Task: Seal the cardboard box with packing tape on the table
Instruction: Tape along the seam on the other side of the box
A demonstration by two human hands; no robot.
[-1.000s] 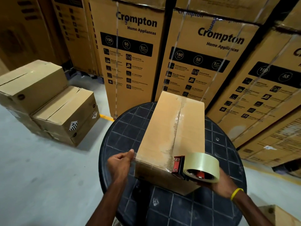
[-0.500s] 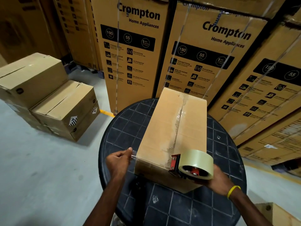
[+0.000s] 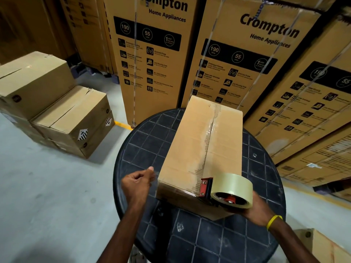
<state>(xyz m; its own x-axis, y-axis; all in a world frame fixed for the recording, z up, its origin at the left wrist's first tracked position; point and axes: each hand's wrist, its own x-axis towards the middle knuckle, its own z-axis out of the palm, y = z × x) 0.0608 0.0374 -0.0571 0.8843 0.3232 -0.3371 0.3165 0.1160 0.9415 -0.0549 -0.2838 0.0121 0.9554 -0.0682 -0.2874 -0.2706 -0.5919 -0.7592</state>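
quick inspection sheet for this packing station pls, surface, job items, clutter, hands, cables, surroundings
surface: round black grid-patterned table, scuffed
job's things: long brown cardboard box lies on the table, clear tape along its top seam; red-framed tape dispenser at the box's near end
clutter: nothing seen
grips: left hand pinches tape at the box's near left corner; right hand, yellow wristband, holds the dispenser
cables: nothing seen
surroundings: tall printed Crompton cartons behind; plain brown boxes stacked on the grey floor at left
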